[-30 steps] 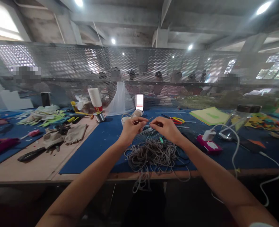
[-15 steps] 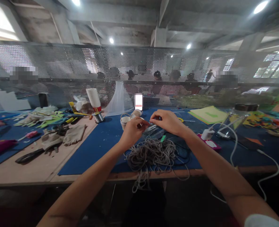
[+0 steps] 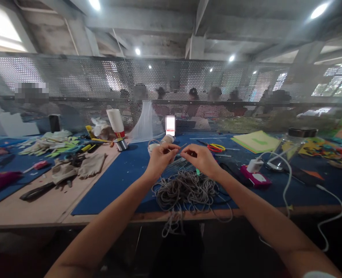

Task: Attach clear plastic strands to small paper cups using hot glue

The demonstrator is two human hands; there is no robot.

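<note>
My left hand [image 3: 163, 154] and my right hand [image 3: 199, 159] are raised over the blue mat [image 3: 110, 185], fingertips pinched and almost meeting. A short, thin strand shows between them; it is too fine to name. Below the hands lies a tangled heap of grey cord [image 3: 185, 190], some loops hanging over the table's front edge. Thin clear strips [image 3: 175, 165] lie just behind the heap. Small pale cups [image 3: 153, 146], partly hidden by my left hand, stand beyond it. Scissors with red and yellow handles [image 3: 216, 147] lie past my right hand.
Gloves [image 3: 91, 166], stacked paper cups [image 3: 115, 120] and tools are at the left. To the right are a charger [image 3: 254, 165] with a white cable, yellow-green sheets [image 3: 256, 139] and a glass jar [image 3: 292, 144]. A lit phone [image 3: 170, 125] stands behind, before a perforated screen.
My right hand has moved slightly left and down, closer to my left hand, uncovering the scissors. My left hand has turned, its fingers now nearly touching the right ones.
</note>
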